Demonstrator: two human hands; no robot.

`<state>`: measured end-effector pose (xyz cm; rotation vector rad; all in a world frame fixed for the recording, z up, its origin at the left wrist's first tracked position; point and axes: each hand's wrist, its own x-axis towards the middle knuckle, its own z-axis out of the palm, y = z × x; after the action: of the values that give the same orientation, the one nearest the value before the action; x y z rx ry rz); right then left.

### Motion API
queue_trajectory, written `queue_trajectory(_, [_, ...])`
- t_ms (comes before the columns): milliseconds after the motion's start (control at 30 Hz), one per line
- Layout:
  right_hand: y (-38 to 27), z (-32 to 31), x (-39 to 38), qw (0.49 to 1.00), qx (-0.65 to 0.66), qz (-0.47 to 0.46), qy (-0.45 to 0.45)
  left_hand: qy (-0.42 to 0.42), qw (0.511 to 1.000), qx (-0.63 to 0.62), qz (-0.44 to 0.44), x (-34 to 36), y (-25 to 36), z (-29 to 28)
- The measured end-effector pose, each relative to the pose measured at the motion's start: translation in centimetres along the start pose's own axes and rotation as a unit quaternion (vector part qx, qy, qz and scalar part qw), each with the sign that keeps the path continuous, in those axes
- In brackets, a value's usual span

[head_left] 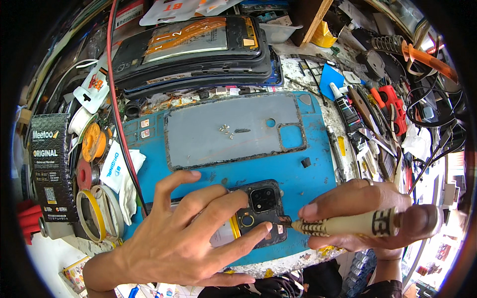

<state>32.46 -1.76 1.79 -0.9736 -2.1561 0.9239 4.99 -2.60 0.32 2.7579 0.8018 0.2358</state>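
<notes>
An opened phone (pixel 263 191) with a black camera block lies on a blue work mat (pixel 318 149), its back cover off. My left hand (pixel 194 238) rests across it with fingers spread, fingertips touching the black area near the camera; it hides much of the phone and its battery. My right hand (pixel 362 208) is closed around a cream-handled tool (pixel 348 226) with a narrow flat tip. That tip meets the phone's right edge, just below the camera. Behind the phone lies a detached grey back cover (pixel 208 134) with several tiny screws (pixel 227 130) on it.
A stack of opened phones (pixel 189 49) stands at the back. A red cable (pixel 113 84) runs down the left side, beside wire spools (pixel 92 141) and a black box (pixel 49 169). At right are a glue tube (pixel 345 107), hand tools and a red tool (pixel 392 110).
</notes>
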Motion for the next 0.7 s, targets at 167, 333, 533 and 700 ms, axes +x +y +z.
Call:
queue_trajectory(167, [-0.8,0.6,1.1,0.998,-0.016,-0.056,0.024,0.012,1.0,-0.006,0.004,0.0,0.0,0.1])
queue_trajectory(333, [-4.4,1.2,0.4,0.995,0.034,0.057,0.077,0.022,1.0,-0.018,0.008,-0.1,-0.1,0.2])
queue_trajectory(533, [-3.4,2.9,1.5,0.989,0.043,-0.023,0.142,0.018,1.0,-0.01,0.015,-0.2,-0.3,0.2])
queue_trajectory(700, [-2.3,2.0,1.4,0.985,-0.048,-0.132,0.104,0.032,0.999,-0.025,0.003,-0.2,-0.1,0.3])
